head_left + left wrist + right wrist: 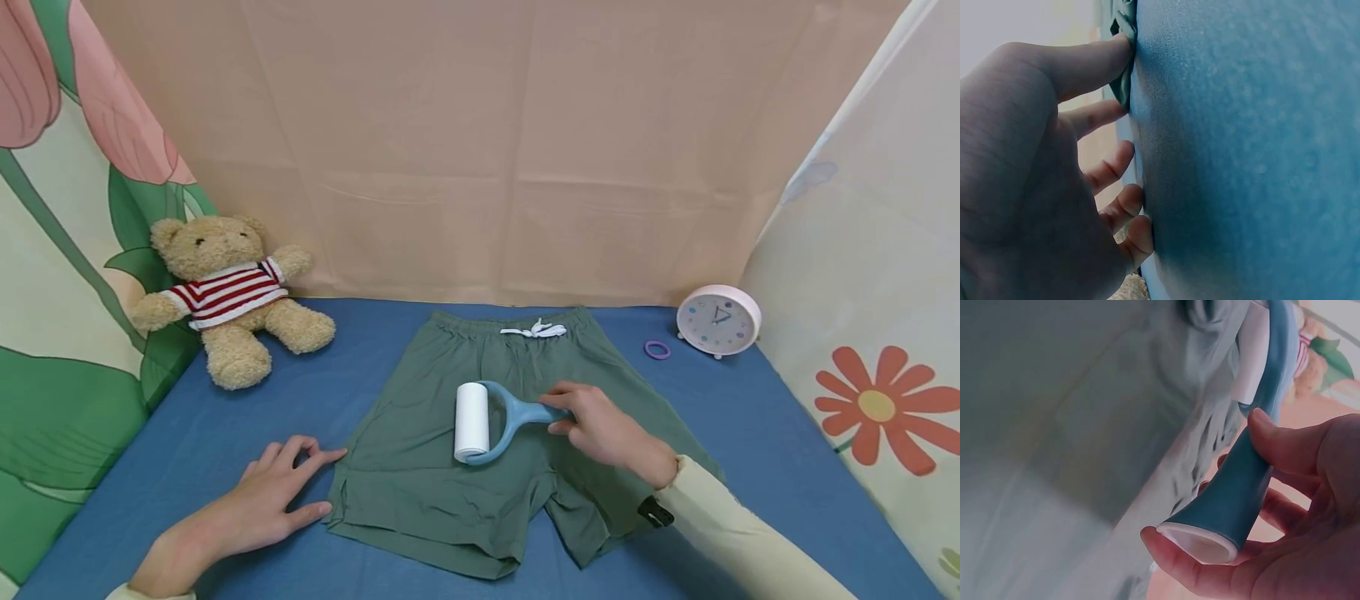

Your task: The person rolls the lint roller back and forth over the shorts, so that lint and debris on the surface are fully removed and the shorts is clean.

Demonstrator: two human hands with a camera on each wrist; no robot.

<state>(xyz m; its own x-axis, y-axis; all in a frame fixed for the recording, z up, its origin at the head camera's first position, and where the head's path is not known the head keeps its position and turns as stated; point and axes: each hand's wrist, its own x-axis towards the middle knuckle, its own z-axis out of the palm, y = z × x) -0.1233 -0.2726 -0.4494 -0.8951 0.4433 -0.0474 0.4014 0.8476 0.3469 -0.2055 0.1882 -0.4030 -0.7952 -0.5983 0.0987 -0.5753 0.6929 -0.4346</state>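
Note:
Green shorts [420,492] with a white drawstring lie spread on the blue cloth, waistband away from me. My right hand [603,425] grips the blue handle of a lint roller [517,417]; its white roll sits over the middle of the shorts. In the right wrist view, thumb and fingers wrap the flared handle [1229,487]. My left hand [262,496] lies at the left edge of the shorts, fingers spread, with forefinger and thumb touching the fabric. The left wrist view shows thumb and forefinger at the green hem [1124,69], the other fingertips resting on the cloth.
A teddy bear [232,292] in a striped shirt sits at the back left. A pink clock [718,321] stands at the back right, with a purple ring [657,350] beside it. Fabric walls [480,150] enclose the back and both sides.

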